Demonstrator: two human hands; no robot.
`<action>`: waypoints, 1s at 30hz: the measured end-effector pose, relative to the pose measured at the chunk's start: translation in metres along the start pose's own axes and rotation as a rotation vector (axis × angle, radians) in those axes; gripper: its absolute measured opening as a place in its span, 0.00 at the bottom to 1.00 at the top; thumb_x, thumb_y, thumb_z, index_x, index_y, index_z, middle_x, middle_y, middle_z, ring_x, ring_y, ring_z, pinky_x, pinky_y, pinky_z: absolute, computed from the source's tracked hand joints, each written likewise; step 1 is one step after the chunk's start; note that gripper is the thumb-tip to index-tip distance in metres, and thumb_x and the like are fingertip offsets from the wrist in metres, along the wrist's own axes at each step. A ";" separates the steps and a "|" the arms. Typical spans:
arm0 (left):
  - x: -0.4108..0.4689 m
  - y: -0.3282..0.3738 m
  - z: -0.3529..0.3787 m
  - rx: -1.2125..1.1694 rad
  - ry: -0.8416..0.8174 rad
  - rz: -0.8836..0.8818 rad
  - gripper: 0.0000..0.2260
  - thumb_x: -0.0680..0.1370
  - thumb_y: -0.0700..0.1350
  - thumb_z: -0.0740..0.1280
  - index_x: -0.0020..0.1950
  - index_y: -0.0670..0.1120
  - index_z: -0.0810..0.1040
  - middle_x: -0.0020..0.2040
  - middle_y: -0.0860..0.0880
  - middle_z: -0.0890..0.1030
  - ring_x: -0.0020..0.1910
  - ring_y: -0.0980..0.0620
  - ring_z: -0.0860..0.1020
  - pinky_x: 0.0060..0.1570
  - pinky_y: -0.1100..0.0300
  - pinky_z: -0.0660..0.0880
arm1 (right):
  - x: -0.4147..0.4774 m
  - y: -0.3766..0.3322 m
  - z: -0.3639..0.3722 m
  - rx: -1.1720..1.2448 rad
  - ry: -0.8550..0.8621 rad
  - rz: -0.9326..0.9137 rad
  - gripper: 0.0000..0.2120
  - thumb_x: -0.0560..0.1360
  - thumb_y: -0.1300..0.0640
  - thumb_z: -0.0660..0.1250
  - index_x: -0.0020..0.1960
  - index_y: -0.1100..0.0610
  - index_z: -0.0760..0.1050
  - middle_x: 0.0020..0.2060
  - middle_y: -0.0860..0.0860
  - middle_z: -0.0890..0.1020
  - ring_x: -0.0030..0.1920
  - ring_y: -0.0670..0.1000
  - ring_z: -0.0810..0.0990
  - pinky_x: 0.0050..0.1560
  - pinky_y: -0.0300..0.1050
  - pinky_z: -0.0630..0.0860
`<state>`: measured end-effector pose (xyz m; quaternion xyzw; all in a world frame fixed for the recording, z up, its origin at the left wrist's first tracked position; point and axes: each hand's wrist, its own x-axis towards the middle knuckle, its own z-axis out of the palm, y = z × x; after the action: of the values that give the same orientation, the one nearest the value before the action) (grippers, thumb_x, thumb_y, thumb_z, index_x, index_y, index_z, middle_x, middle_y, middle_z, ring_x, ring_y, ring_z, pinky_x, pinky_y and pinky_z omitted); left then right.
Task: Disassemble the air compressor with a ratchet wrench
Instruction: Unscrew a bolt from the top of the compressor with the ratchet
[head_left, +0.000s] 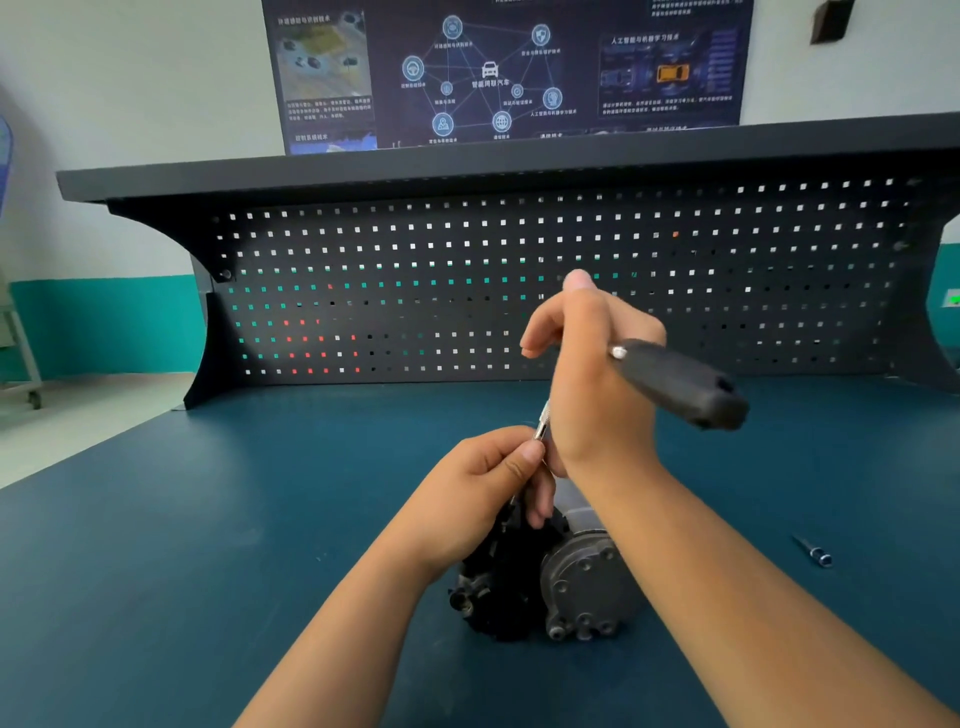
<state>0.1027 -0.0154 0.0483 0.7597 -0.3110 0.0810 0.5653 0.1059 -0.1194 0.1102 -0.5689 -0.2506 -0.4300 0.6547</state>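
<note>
Holding ratchet wrench (675, 382) above air compressor (582, 587): right grip (592, 374) clasps, left grip (488, 483) pinches.

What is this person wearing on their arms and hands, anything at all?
Nothing that shows. The left hand and right hand are bare: no gloves, and no ring or watch visible from this side. The left forearm and right forearm are bare too, with no sleeve reaching into the picture.
</note>
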 end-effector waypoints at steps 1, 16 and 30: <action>0.000 0.000 0.000 -0.021 -0.006 0.006 0.16 0.79 0.47 0.55 0.35 0.54 0.76 0.30 0.53 0.77 0.31 0.55 0.73 0.40 0.67 0.70 | 0.002 0.002 -0.001 0.035 0.003 0.022 0.22 0.75 0.56 0.54 0.26 0.64 0.69 0.24 0.54 0.75 0.28 0.42 0.72 0.35 0.29 0.69; 0.001 -0.005 -0.004 -0.097 0.017 0.035 0.14 0.80 0.48 0.54 0.37 0.54 0.74 0.28 0.54 0.70 0.29 0.53 0.67 0.38 0.60 0.67 | 0.016 0.006 -0.006 0.900 -0.319 0.409 0.17 0.71 0.56 0.54 0.27 0.58 0.72 0.27 0.53 0.74 0.33 0.52 0.73 0.43 0.46 0.76; -0.002 -0.007 -0.005 -0.051 0.066 0.004 0.20 0.81 0.41 0.57 0.37 0.55 0.83 0.33 0.58 0.82 0.35 0.65 0.79 0.39 0.75 0.71 | -0.005 -0.003 0.008 -0.045 -0.133 -0.099 0.24 0.77 0.54 0.53 0.29 0.66 0.73 0.29 0.55 0.75 0.35 0.48 0.73 0.39 0.37 0.67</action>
<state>0.1063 -0.0090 0.0437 0.7413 -0.2956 0.0993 0.5944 0.1022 -0.1100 0.1094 -0.5975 -0.3118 -0.4287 0.6016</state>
